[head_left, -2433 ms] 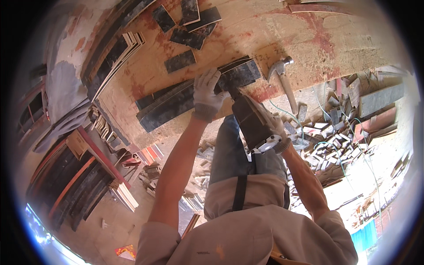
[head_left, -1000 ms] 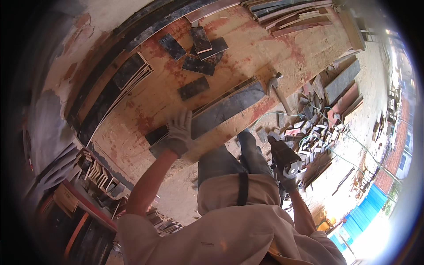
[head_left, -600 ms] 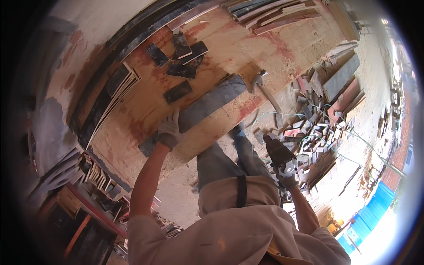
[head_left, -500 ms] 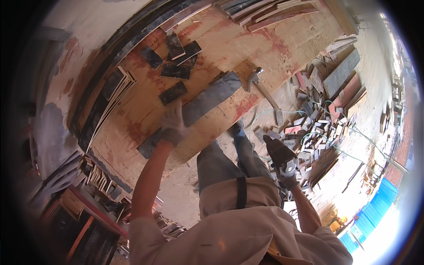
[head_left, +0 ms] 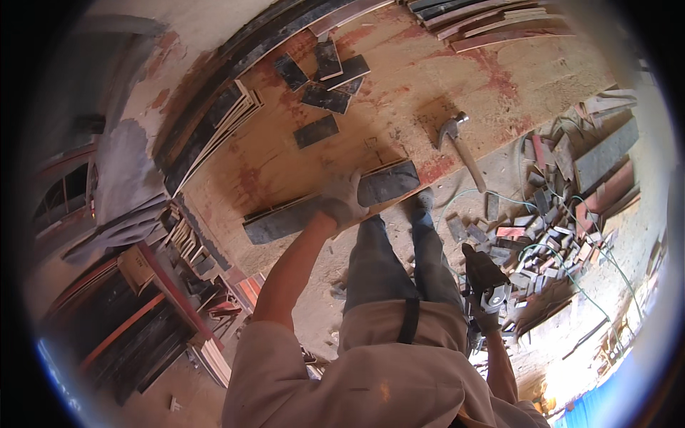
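My left hand [head_left: 342, 200], in a white glove, presses down on a long dark plank [head_left: 285, 217] that lies along the near edge of the plywood worktable [head_left: 399, 93]. My right hand [head_left: 486, 319], also gloved, hangs low at my right side and grips a dark handheld power saw [head_left: 482, 274], well away from the plank. A hammer [head_left: 460, 146] lies on the table to the right of the plank, its handle reaching past the edge.
Several short dark offcuts [head_left: 325, 78] lie at the table's far side. Thin boards [head_left: 214, 132] are stacked at the table's left end. Scrap wood pieces [head_left: 556, 207] and a green cable [head_left: 571, 260] cover the ground to the right.
My right hand has lowered the saw from the plank down to my side. My left hand has stayed on the plank, which has shifted along the table edge.
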Motion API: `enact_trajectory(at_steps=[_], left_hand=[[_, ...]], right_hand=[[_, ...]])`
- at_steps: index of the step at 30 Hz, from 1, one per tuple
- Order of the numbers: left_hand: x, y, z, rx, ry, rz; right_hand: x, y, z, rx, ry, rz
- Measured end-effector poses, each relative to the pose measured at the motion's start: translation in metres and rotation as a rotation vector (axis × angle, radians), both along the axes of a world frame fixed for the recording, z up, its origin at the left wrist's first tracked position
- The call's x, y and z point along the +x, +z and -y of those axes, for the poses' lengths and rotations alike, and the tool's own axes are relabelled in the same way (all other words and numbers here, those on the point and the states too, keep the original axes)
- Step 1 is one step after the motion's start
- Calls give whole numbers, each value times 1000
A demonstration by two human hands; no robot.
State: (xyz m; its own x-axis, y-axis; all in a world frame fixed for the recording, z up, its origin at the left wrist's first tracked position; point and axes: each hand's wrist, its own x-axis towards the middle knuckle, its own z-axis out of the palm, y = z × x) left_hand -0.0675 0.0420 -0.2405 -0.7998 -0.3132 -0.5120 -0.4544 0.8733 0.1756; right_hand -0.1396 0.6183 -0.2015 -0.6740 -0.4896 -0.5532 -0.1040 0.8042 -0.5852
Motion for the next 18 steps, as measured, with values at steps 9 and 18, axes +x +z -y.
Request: enact_trajectory(at_steps=[9, 18], left_hand=[[14, -20, 66, 65, 276, -566], [4, -46, 122, -102, 274, -407]], right_hand=[[-2, -18, -44, 295, 289, -11], [71, -13, -34, 260, 323, -199]])
